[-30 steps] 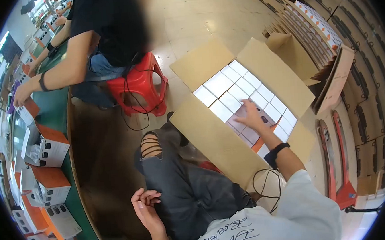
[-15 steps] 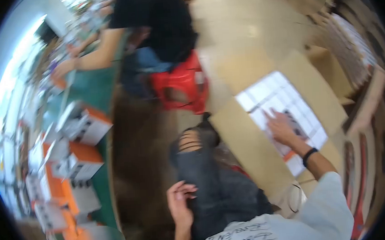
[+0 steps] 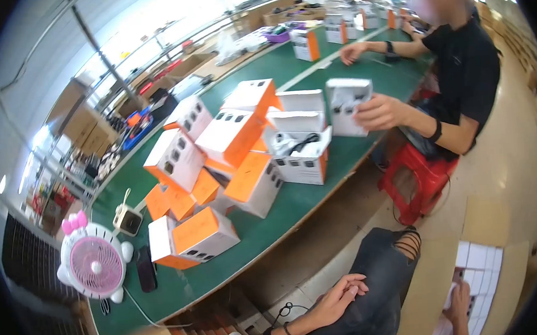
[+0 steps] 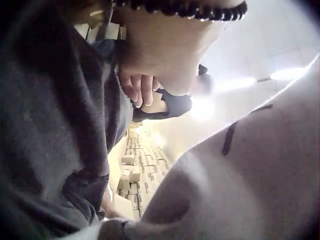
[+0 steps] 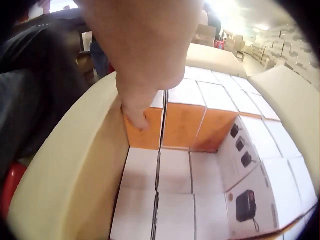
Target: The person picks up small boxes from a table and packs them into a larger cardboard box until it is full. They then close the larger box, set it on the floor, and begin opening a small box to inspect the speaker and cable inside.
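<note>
My right hand (image 3: 458,303) reaches into a carton (image 3: 432,280) filled with white boxes (image 3: 477,256), at the lower right. In the right wrist view, this hand (image 5: 150,65) is over the carton's (image 5: 60,190) near-left side, a fingertip touching the orange side of a box (image 5: 142,132); its other fingers are hidden. Beside that row lies a lower layer of white boxes (image 5: 175,172). Away from the carton, my left hand (image 3: 337,303) rests on my thigh, fingers loosely bent, holding nothing. The left wrist view shows the same hand (image 4: 160,60) against dark trousers.
On the green table (image 3: 285,228) stand several orange-and-white boxes (image 3: 201,234), an opened box (image 3: 298,150), a pink-and-white fan (image 3: 95,267) and a phone (image 3: 145,269). A person in black (image 3: 469,60), beside a red stool (image 3: 416,185), holds another opened box (image 3: 348,103).
The head view has swung left toward the table, putting the carton at its lower right. The other person's hand is now on an opened box. My left hand stays by my leg.
</note>
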Tool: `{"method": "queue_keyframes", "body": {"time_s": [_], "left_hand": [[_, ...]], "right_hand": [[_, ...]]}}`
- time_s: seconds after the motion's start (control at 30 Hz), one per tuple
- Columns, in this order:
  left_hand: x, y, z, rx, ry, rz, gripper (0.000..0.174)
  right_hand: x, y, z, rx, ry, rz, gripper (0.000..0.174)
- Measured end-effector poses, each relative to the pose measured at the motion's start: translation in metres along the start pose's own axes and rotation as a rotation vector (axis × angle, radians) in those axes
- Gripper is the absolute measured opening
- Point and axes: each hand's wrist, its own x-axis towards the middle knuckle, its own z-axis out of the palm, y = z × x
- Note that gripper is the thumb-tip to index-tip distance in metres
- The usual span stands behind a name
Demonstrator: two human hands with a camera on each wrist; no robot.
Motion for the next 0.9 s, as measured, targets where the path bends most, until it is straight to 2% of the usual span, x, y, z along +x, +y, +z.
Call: {"method": "queue_keyframes", "body": {"time_s": [0.03, 0.07, 0.1, 0.13, 0.17, 0.2, 0.23, 0.27, 0.33, 0.43, 0.47, 0.53, 0.57, 0.6, 0.63, 0.67, 0.7, 0.73, 0.77, 0.8, 0.87, 0.9], "left_hand": [[-0.005, 0.013, -0.005, -0.008, 0.034, 0.015, 0.035], [-0.015, 0.030, -0.013, 0.123, 0.172, 0.188, 0.035], [-0.029, 0.046, -0.025, 0.263, 0.314, 0.351, 0.035], [-0.050, 0.056, -0.046, 0.433, 0.560, 0.465, 0.038], [-0.073, 0.081, -0.066, 0.420, 0.735, 0.565, 0.043], [-0.088, 0.112, -0.087, 0.599, 0.951, 0.796, 0.051], [-0.110, 0.129, -0.112, 0.806, 1.269, 0.857, 0.058], [-0.136, 0.145, -0.138, 0.782, 1.427, 0.817, 0.074], [-0.172, 0.159, -0.175, 0.924, 1.589, 0.624, 0.098], [-0.177, 0.145, -0.193, 0.692, 1.374, 0.387, 0.124], [-0.167, 0.140, -0.183, 0.679, 1.354, 0.393, 0.124], [-0.139, 0.138, -0.146, 1.263, 1.550, 0.463, 0.124], [-0.124, 0.139, -0.115, 1.284, 1.516, 0.535, 0.121], [-0.112, 0.128, -0.092, 1.110, 1.291, 0.625, 0.115], [-0.089, 0.127, -0.068, 0.955, 0.942, 0.689, 0.111], [-0.074, 0.132, -0.030, 0.521, 0.607, 0.402, 0.107], [-0.053, 0.127, -0.014, 0.583, 0.349, 0.328, 0.105], [-0.036, 0.117, 0.001, 0.698, 0.192, 0.317, 0.106], [-0.021, 0.112, 0.016, 0.681, 0.129, 0.318, 0.101], [-0.008, 0.106, 0.021, 0.817, 0.059, 0.320, 0.092], [0.004, 0.103, 0.017, 0.772, 0.032, 0.266, 0.080], [0.009, 0.102, 0.013, 0.766, 0.021, 0.266, 0.080]], "right_hand": [[-0.008, 0.003, -0.001, -0.018, -0.038, 0.088, 0.089], [-0.010, 0.010, -0.006, -0.039, -0.077, 0.175, 0.104], [-0.002, 0.010, -0.025, -0.042, -0.082, 0.133, 0.104], [0.002, 0.005, -0.049, -0.018, -0.006, 0.125, 0.101], [0.004, -0.004, -0.074, 0.015, 0.070, 0.119, 0.098], [0.004, -0.014, -0.097, 0.056, 0.140, 0.116, 0.096], [0.002, -0.024, -0.118, 0.100, 0.206, 0.119, 0.094], [0.004, -0.033, -0.135, 0.141, 0.279, 0.131, 0.092], [0.021, -0.046, -0.146, 0.183, 0.364, 0.134, 0.091], [0.055, -0.087, -0.152, 0.450, 0.601, 0.164, 0.093], [0.069, -0.119, -0.156, 0.466, 0.608, 0.091, 0.092], [0.082, -0.155, -0.142, 0.537, 0.529, 0.028, 0.094], [0.089, -0.186, -0.140, 0.561, 0.481, -0.014, 0.098], [0.099, -0.218, -0.122, 0.941, 0.606, -0.008, 0.101], [0.100, -0.264, -0.138, 1.024, 0.496, -0.031, 0.100], [0.098, -0.293, -0.152, 0.795, 0.477, -0.146, 0.100], [0.099, -0.321, -0.164, 0.659, 0.496, -0.226, 0.098], [0.107, -0.336, -0.149, 0.646, 0.573, -0.345, 0.098], [0.105, -0.346, -0.138, 0.641, 0.565, -0.394, 0.106], [0.107, -0.353, -0.108, 0.692, 0.635, -0.425, 0.109], [0.109, -0.358, -0.099, 0.821, 0.648, -0.297, 0.120], [0.109, -0.352, -0.105, 0.813, 0.648, -0.288, 0.120]]}}
